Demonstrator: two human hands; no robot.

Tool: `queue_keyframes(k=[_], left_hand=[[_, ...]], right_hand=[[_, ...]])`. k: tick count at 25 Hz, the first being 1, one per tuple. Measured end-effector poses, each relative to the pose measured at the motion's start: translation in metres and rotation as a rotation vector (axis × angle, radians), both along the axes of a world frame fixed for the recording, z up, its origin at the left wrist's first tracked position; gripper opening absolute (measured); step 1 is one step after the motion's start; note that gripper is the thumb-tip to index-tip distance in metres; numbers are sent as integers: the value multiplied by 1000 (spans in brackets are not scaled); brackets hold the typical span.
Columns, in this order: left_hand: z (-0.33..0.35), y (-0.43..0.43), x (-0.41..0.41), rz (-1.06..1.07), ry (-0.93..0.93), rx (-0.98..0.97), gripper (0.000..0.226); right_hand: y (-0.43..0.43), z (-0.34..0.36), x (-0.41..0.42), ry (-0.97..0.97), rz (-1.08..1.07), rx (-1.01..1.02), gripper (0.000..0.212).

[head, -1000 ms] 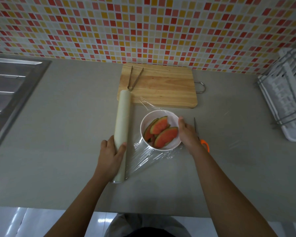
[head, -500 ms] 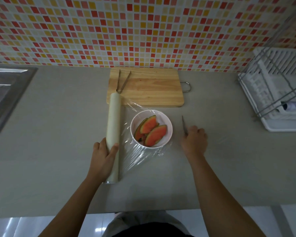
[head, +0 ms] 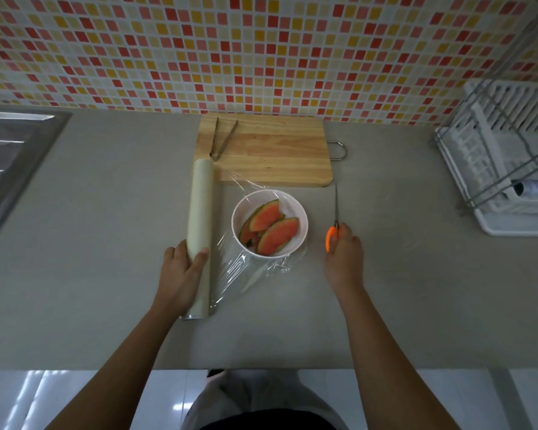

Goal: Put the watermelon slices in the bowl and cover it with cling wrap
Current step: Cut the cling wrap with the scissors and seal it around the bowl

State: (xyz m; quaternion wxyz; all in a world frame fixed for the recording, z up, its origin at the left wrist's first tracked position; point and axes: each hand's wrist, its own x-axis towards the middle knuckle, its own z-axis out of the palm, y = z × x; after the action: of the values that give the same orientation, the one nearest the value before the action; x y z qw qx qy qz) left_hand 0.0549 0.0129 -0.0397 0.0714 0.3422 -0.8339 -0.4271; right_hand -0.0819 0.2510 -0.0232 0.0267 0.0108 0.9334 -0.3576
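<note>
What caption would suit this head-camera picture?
Left hand steadies the cling wrap roll beside the bowl; right hand takes the scissors.

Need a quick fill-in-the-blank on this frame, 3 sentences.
1. The left hand holds the ____.
2. The right hand rests on the scissors, whose handles are ____.
3. The tongs lie on the ____.

Missing words: wrap roll; orange; cutting board
</note>
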Motion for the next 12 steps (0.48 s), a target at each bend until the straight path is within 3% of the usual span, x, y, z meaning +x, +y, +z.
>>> queue_keyframes(k=[2, 5, 12], left_hand=[[0, 0, -2, 2, -5, -11, 32], [1, 1, -3, 9, -3, -3, 34], [10, -1, -1, -27, 9, 45, 41]], right_hand=[[0, 5, 9, 41, 71, -124, 30], [-10, 12, 35, 0, 182, -289, 7], [-54, -1, 127, -263, 278, -507, 14]])
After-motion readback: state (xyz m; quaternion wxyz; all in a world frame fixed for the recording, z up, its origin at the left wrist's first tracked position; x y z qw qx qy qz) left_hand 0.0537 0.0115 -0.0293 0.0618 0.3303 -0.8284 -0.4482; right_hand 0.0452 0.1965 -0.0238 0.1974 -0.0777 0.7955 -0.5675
